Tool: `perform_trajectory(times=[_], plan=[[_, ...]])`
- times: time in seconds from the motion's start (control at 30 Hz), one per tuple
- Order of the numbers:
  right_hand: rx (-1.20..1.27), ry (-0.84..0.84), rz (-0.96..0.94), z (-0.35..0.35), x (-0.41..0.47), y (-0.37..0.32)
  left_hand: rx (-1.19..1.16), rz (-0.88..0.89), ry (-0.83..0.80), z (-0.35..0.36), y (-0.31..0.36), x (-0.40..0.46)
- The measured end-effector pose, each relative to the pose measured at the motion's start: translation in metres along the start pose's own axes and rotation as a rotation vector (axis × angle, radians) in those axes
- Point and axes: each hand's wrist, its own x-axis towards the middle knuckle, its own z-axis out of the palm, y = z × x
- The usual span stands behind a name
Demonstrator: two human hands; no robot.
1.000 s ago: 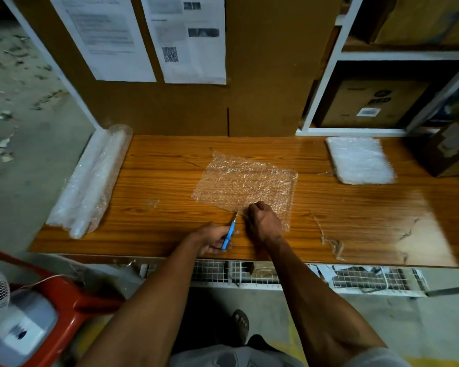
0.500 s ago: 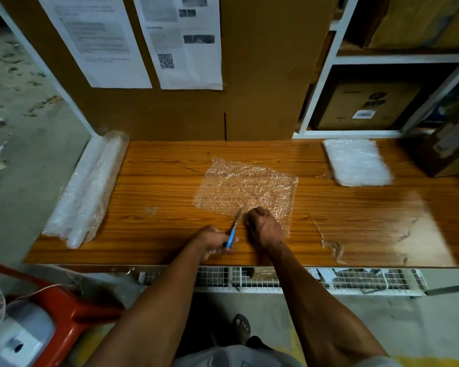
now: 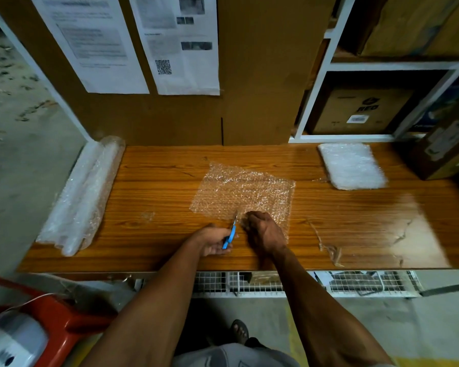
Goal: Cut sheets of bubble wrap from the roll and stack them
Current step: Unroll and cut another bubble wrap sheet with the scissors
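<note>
- Wood-grain desk (image 3: pixel 154 192) against a cardboard back wall, two printed sheets (image 3: pixel 175 43) taped to the wall, one with a QR code.
- White shelf frame (image 3: pixel 313 102) at right rear, cardboard box (image 3: pixel 361 109) inside it.
- Roll (image 3: pixel 82 194) of bubble wrap lies along the desk's left edge, well apart from both hands.
- Loose sheet (image 3: pixel 244 189) of bubble wrap lies flat mid-desk, near edge under the hands.
- Stack (image 3: pixel 353 165) of cut sheets sits at right rear of the desk, just in front of the shelf frame, apart from the loose sheet.
- Left hand (image 3: pixel 212 241) grips blue-handled scissors (image 3: pixel 231 233), fingers curled round the handles; blades point away from the person, tip at the sheet's near edge. Can't tell if the blades are open.
- Right hand (image 3: pixel 263 231) sits on the sheet's near right part, just beside the scissors, fingers curled down onto the wrap, pinning or pinching it; exact grip not resolvable.
- Scrap of clear film (image 3: pixel 329 250) on the desk right of the right hand, near the front edge.
- Worn pale patch (image 3: pixel 419 239) on the desk surface at right.
- Wire mesh (image 3: pixel 355 282) under the desk's front edge.
- Red plastic stool (image 3: pixel 64 321) and part of a fan (image 3: pixel 11 340) at lower left on the floor.
- Sandalled foot (image 3: pixel 240 331) visible below the desk edge.
</note>
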Motion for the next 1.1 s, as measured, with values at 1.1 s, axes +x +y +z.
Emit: perform_trajectory(times=[1.1], plan=[[-0.081,-0.359,0.324,0.002,0.014,0.026,0.173,-0.111,-0.046,0.0,0.027,0.02]])
